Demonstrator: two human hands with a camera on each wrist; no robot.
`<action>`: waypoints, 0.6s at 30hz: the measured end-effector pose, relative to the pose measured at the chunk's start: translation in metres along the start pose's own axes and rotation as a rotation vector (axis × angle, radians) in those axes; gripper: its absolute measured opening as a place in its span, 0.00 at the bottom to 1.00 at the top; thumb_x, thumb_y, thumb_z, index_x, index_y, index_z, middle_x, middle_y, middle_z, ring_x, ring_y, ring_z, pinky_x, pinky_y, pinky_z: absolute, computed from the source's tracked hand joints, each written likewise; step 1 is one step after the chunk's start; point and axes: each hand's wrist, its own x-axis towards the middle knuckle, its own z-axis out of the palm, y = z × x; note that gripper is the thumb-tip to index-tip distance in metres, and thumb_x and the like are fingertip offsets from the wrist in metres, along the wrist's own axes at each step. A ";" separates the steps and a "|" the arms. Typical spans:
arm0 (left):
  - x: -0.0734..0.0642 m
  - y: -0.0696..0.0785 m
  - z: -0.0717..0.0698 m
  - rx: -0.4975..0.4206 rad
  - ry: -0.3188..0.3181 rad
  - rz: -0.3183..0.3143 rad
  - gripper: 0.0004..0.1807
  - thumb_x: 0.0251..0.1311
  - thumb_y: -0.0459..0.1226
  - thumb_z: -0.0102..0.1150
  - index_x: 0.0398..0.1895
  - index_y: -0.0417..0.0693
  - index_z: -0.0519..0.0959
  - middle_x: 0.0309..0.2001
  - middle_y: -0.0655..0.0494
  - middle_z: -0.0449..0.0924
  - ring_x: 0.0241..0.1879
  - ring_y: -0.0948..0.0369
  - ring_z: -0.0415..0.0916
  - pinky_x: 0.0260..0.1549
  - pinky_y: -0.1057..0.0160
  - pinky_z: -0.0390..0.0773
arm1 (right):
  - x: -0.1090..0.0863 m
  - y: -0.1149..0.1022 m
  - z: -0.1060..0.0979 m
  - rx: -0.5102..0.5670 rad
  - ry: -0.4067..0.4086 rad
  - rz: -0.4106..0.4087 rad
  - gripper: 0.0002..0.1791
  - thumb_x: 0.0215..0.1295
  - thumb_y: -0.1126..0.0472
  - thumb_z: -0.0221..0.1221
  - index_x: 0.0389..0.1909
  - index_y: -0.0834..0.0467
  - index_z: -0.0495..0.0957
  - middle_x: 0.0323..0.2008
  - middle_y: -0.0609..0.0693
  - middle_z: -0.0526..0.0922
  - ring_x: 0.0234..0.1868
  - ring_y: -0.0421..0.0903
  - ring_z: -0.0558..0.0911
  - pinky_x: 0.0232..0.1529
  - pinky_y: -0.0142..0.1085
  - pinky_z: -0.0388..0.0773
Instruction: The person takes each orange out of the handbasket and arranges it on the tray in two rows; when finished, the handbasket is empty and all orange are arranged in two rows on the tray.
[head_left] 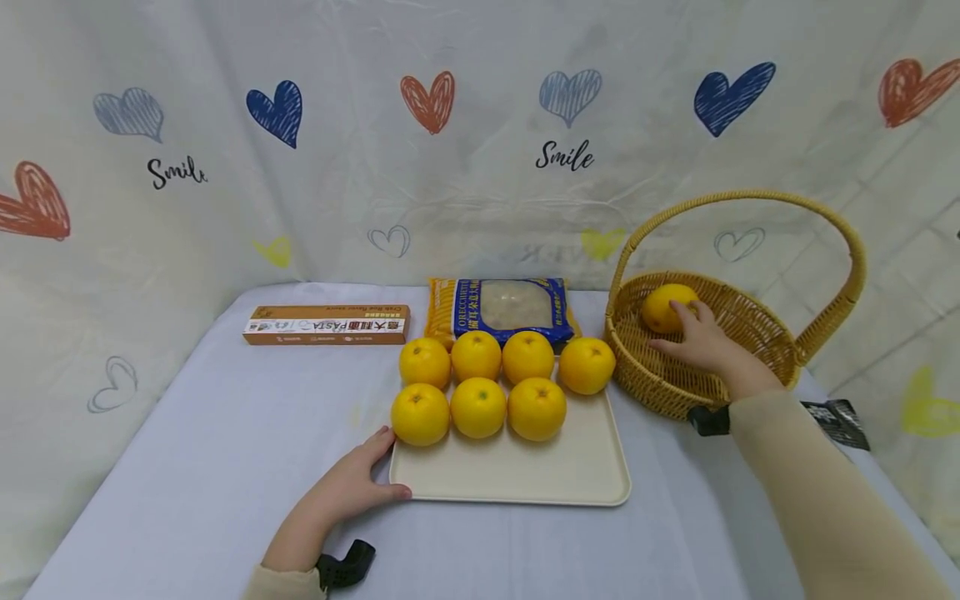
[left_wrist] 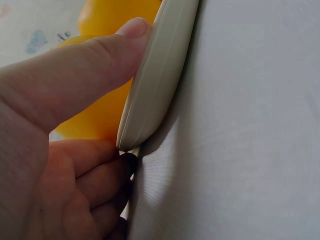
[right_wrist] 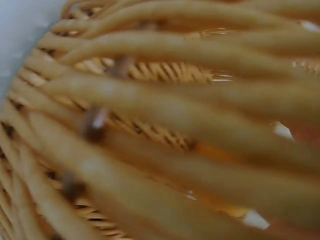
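Observation:
My left hand (head_left: 348, 492) holds the front left corner of a cream tray (head_left: 517, 479), thumb at the front edge and fingers along the left side. In the left wrist view the thumb (left_wrist: 95, 65) presses on the tray's rim (left_wrist: 160, 75), with the other fingers bent by the corner. Seven oranges (head_left: 478, 408) stand in two rows on the tray. My right hand (head_left: 705, 343) is inside a wicker basket (head_left: 652, 392), fingers spread, its fingertips right at a single orange (head_left: 663, 302). Blurred wicker weave (right_wrist: 150, 110) fills most of the right wrist view, hiding that hand's grip.
A pasta box (head_left: 326, 325) lies at the back left. Behind the tray is a blue and yellow pasta bag (head_left: 510, 304). The basket's tall handle (head_left: 750, 196) arches over its bowl. A black packet (head_left: 838, 423) lies right of the basket, beside the right forearm.

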 end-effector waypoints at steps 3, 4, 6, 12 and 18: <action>0.000 -0.001 0.000 -0.001 0.001 -0.007 0.55 0.35 0.61 0.67 0.68 0.48 0.57 0.69 0.48 0.54 0.68 0.49 0.52 0.64 0.45 0.55 | 0.006 0.001 0.001 -0.022 0.005 0.001 0.54 0.59 0.38 0.50 0.69 0.62 0.28 0.65 0.71 0.19 0.60 0.82 0.39 0.55 0.72 0.46; -0.001 -0.001 0.001 -0.005 0.004 -0.009 0.55 0.35 0.60 0.67 0.68 0.48 0.57 0.69 0.48 0.54 0.68 0.49 0.52 0.64 0.45 0.55 | 0.008 0.002 0.002 -0.033 0.006 -0.001 0.54 0.60 0.38 0.50 0.69 0.60 0.27 0.65 0.70 0.18 0.59 0.82 0.38 0.55 0.72 0.45; -0.001 -0.002 0.001 -0.012 0.005 -0.009 0.55 0.35 0.60 0.67 0.68 0.48 0.57 0.69 0.48 0.54 0.68 0.49 0.51 0.64 0.45 0.54 | 0.012 0.003 0.005 -0.056 0.010 -0.010 0.53 0.61 0.40 0.50 0.69 0.58 0.26 0.66 0.67 0.17 0.59 0.83 0.38 0.54 0.73 0.44; -0.001 -0.002 0.003 -0.004 -0.001 0.000 0.55 0.36 0.61 0.66 0.68 0.48 0.57 0.69 0.48 0.53 0.68 0.49 0.52 0.64 0.45 0.55 | 0.016 0.009 0.013 -0.024 0.076 0.014 0.52 0.60 0.42 0.52 0.70 0.54 0.27 0.67 0.68 0.21 0.60 0.81 0.38 0.52 0.74 0.47; 0.000 -0.002 0.001 0.009 0.018 0.007 0.54 0.35 0.60 0.67 0.68 0.48 0.58 0.69 0.49 0.54 0.68 0.49 0.52 0.64 0.45 0.55 | 0.015 0.015 0.015 0.046 0.221 0.130 0.49 0.60 0.47 0.55 0.71 0.53 0.33 0.60 0.73 0.37 0.56 0.76 0.45 0.42 0.67 0.60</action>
